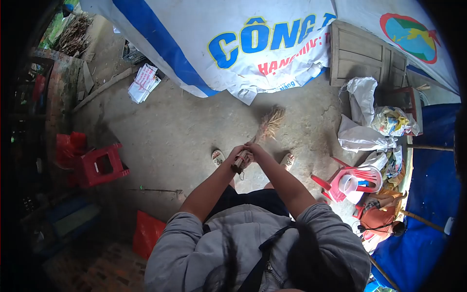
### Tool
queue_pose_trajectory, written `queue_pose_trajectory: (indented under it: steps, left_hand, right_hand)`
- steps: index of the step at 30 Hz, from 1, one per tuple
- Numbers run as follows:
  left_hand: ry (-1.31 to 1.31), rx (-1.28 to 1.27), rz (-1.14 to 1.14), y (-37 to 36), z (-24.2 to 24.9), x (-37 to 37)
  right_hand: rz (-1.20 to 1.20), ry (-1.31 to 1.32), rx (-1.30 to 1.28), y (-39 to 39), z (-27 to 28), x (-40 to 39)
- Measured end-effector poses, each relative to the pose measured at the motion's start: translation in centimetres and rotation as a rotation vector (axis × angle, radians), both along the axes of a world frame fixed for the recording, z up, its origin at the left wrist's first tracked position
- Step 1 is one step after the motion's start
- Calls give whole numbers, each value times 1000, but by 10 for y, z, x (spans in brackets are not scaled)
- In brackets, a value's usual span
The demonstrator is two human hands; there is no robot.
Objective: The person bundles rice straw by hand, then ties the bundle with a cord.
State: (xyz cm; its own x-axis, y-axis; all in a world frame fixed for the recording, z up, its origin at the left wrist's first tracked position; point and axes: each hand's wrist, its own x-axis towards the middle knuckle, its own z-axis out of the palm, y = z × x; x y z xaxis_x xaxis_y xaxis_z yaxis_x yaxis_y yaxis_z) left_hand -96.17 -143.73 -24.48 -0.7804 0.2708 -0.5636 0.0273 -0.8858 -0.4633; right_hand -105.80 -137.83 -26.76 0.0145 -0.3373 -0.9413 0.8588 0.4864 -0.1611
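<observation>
Head view, hands: both hands are meeting at the handle end of a straw broom [260, 134], directly above the person's sandalled feet.
Left hand [237, 155]: it is gripping the bound handle stub, fingers curled tight around it; the dark butt end is sticking out just below the fingers.
Right hand [255, 148]: it is closing around the same handle just beyond the left fingers, touching them; fingers are wrapped narrow on the bundle.
Straw broom: it is slanting up and away from the fingers, its frayed bristle head spreading over the concrete floor [185, 126] beyond the fingertips.
Feet: one sandal [218, 156] is showing just outside the left fingers, the other [287, 160] just outside the right wrist.
Beyond the bristles: a large white and blue printed tarpaulin [233, 44] is hanging across the far side.
Left of the fingers, well apart: a red plastic stool [99, 165] is lying tipped on the floor; a stack of papers [143, 83] is lying farther off.
Right of the fingers, well apart: a pink plastic chair [350, 181] is standing beside white sacks [362, 121] and a wooden crate [367, 56].
Near side: the person's grey sleeves are framing both forearms.
</observation>
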Motion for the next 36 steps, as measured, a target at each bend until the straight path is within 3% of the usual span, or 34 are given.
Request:
queue_pose_trajectory:
  steps: [4,6,9,10,14,17,18,21,24,27,29,30,33,35,36]
  left_hand:
    - [-119,23,114,-66,47,87]
    - [-187,-143,168,-78,53,105]
    - [-340,-483,47,-83,81,91]
    - [-423,-548,9,-82,111,80]
    - [-227,-402,54,-83,150,69]
    - [-38,-164,154,-79,138,61]
    - [-85,-137,72,-76,143,56]
    - [-65,-44,-32,-66,135,46]
    - [34,51,-184,-59,79,40]
    - [52,124,-225,-67,50,47]
    - [48,163,-248,-87,35,65]
    - [40,174,-225,-103,29,77]
    - [14,230,-217,-172,24,132]
    - [-54,-24,-166,-228,20,172]
    - [-69,-3,-103,-259,31,195]
  right_hand:
    - [97,-81,-92,-82,48,82]
    - [365,-118,-210,-102,55,98]
    - [315,-41,-269,-111,86,97]
    - [303,-5,-285,-110,94,95]
    - [405,-132,-345,-109,88,70]
    - [379,55,-278,-99,119,62]
    - [306,95,-356,-91,100,57]
    - [116,-68,-221,-67,148,54]
    - [-26,-134,-360,-36,62,50]
    - [-157,-7,-171,-53,97,76]
    - [-177,-47,-160,-63,15,87]
    - [-194,-89,-151,-75,-17,96]
    - [-60,-145,-183,-151,-10,143]
    - [37,-148,-156,-216,6,180]
    - [86,-110,-111,-254,9,205]
